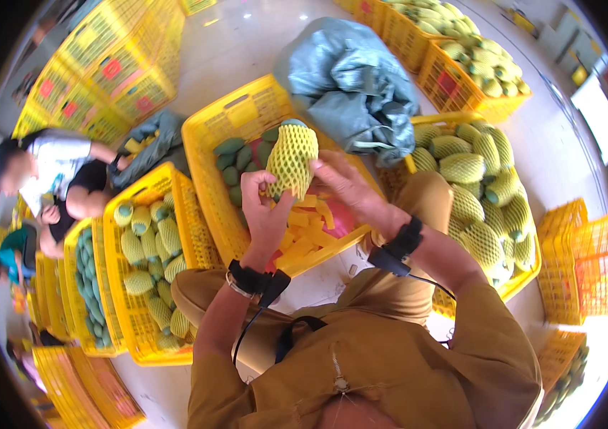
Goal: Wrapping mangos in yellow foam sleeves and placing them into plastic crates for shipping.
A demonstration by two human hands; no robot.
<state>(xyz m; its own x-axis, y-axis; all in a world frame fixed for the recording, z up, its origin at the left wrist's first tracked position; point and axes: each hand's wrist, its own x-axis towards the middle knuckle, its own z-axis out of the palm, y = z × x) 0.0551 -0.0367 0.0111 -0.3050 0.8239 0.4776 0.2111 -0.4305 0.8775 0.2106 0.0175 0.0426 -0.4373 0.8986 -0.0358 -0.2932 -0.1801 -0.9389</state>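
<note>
A green mango in a yellow foam net sleeve (292,161) is held upright between my hands, over a yellow plastic crate (218,214). My left hand (266,209) grips the sleeve's lower left edge, thumb and fingers pinching it. My right hand (344,185) touches the sleeve's right side with the thumb, its fingers extended and spread. Bare green mangoes (230,146) lie in the crate's left part. Flattened yellow foam sleeves (309,228) are piled at its near end, beside something pink. Both wrists wear black straps with cabled devices.
Crates of sleeved mangoes stand on the right (462,166) and left (148,236). A grey-blue plastic sack (349,80) lies beyond the middle crate. Stacked yellow crates (116,64) rise at the upper left. A person (63,171) sits at the left, with other people behind.
</note>
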